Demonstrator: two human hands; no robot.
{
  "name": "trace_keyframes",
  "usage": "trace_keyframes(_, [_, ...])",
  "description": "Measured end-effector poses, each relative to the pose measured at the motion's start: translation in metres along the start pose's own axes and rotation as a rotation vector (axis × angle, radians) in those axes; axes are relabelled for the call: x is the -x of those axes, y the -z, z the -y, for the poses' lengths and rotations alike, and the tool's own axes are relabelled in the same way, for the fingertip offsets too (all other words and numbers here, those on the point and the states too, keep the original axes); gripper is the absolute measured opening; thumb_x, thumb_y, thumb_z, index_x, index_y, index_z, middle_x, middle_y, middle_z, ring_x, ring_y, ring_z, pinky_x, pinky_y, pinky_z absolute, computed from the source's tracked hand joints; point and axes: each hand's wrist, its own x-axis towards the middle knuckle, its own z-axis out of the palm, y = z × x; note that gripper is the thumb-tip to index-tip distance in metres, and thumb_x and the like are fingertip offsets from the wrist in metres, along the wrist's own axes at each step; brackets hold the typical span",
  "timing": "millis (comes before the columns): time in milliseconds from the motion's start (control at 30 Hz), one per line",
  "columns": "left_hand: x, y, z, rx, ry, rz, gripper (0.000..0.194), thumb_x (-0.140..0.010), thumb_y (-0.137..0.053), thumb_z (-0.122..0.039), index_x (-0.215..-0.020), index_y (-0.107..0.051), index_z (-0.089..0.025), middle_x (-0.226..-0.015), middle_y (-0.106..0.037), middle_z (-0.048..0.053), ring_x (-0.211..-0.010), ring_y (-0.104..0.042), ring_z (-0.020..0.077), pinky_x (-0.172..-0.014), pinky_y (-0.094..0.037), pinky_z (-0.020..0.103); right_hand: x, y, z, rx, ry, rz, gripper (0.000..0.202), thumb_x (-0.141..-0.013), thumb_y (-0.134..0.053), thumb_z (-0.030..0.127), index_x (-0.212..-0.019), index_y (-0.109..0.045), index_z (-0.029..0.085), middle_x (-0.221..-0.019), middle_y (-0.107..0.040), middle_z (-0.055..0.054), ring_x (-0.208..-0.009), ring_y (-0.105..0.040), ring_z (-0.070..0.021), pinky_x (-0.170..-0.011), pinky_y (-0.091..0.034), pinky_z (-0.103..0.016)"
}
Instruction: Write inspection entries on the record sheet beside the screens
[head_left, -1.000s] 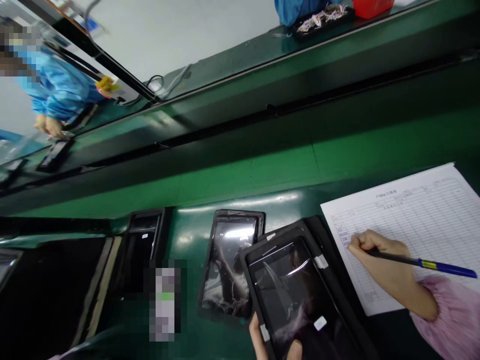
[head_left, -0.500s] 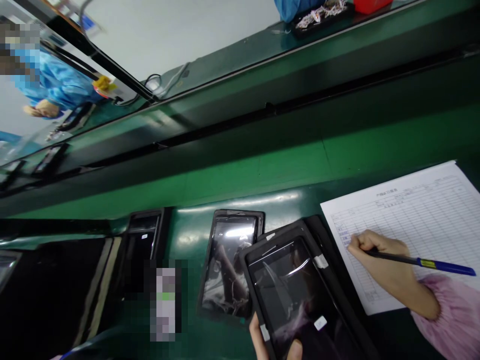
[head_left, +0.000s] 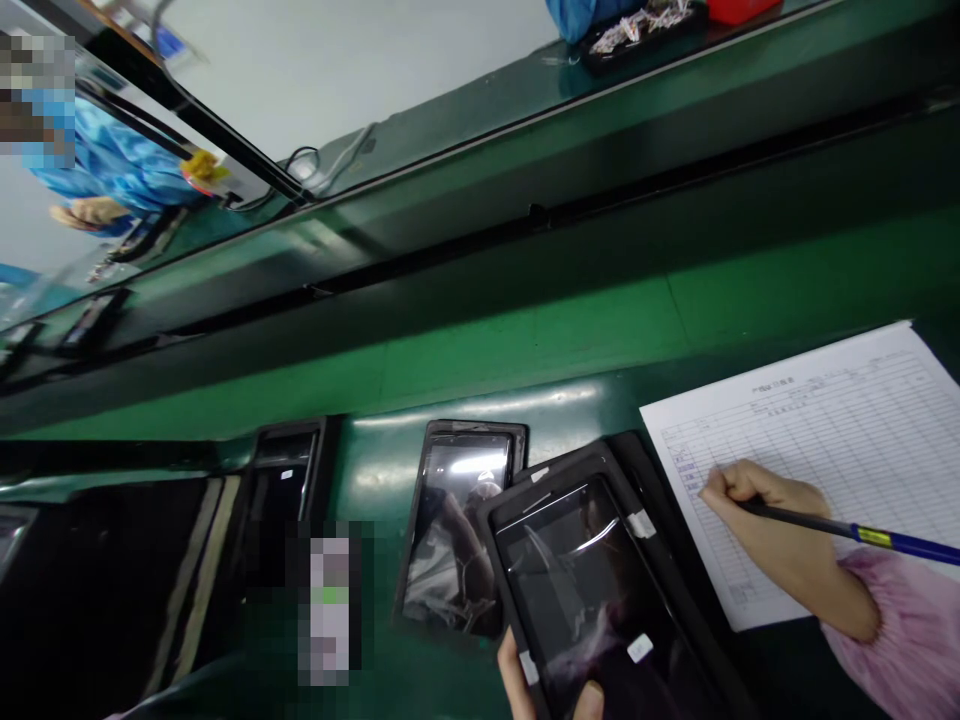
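- Right hand (head_left: 757,500) pinches a pen (head_left: 862,530), tip down on the form (head_left: 840,420) at the desk's right side.
- Left hand (head_left: 525,680) grips the bottom edge of a tablet (head_left: 592,590), tilted up just left of the form.
- Second tablet (head_left: 457,530) lies flat on the green desk (head_left: 525,350) beside it.
- Far left, someone in blue (head_left: 112,160).

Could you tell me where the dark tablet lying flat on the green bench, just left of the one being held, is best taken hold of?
Probably by its long side edges, coming from above. The flat tablet lies screen up, so gripping the black frame keeps fingers off the glass. Its left edge is free; the right lower edge is overlapped by the held tablet in the left hand, so that may need shifting first.
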Motion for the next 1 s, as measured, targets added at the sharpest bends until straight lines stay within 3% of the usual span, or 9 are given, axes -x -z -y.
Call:
trace_keyframes(200, [-0.026,-0.005,0.008,0.004,0.016,-0.029,0.043,-0.107,-0.069,-0.053,-0.135,-0.07,-0.02,-0.131,-0.073,0.01,-0.113,-0.074,0.027,-0.1,-0.065,0.047,-0.003,-0.002,0.001,-0.04,0.029,0.009,0.03,-0.081,-0.065,0.031,-0.061,-0.043,0.025,-0.06,-0.047,0.003,-0.054,-0.046,-0.0152,-0.054,-0.045,-0.027])
trace_keyframes(400, [-0.027,0.0,0.013,0.007,0.008,-0.011,0.043,-0.105,-0.073,-0.051,-0.135,-0.071,-0.02,-0.13,-0.076,0.01,-0.113,-0.076,0.028,-0.099,-0.067,0.046,-0.001,0.001,-0.006,-0.075,-0.005,0.065,0.026,-0.085,-0.06,0.031,-0.063,-0.045,0.025,-0.062,-0.049,0.002,-0.057,-0.047,-0.0172,-0.062,-0.053,-0.031])
trace_keyframes(600, [-0.018,0.005,0.011,0.006,-0.009,-0.024,0.057,-0.095,-0.081,-0.057,-0.142,-0.066,-0.029,-0.098,-0.082,0.002,-0.12,-0.077,0.0312,-0.098,-0.068,0.037,-0.003,-0.001,0.0,-0.052,-0.021,0.033,0.03,-0.082,-0.06,0.036,-0.06,-0.043,0.025,-0.059,-0.047,0.002,-0.055,-0.046,-0.0164,-0.057,-0.049,-0.03])
trace_keyframes(867, [-0.013,0.001,0.01,-0.008,-0.006,-0.04,0.046,-0.107,-0.068,-0.057,-0.135,-0.07,-0.02,-0.129,-0.075,0.01,-0.113,-0.075,0.0273,-0.1,-0.066,0.047,0.003,0.004,-0.028,-0.032,-0.033,0.042,0.039,-0.091,-0.071,0.039,-0.065,-0.047,0.025,-0.064,-0.05,0.002,-0.059,-0.05,-0.0174,-0.061,-0.053,-0.03])
trace_keyframes(1000, [-0.015,-0.005,0.003,-0.011,-0.01,-0.028,0.045,-0.107,-0.069,-0.054,-0.137,-0.069,-0.02,-0.132,-0.073,0.01,-0.114,-0.074,0.0272,-0.101,-0.065,0.046,0.002,0.004,-0.017,-0.06,-0.015,0.066,0.031,-0.086,-0.068,0.03,-0.065,-0.046,0.025,-0.065,-0.05,0.002,-0.059,-0.049,-0.0172,-0.063,-0.054,-0.03])
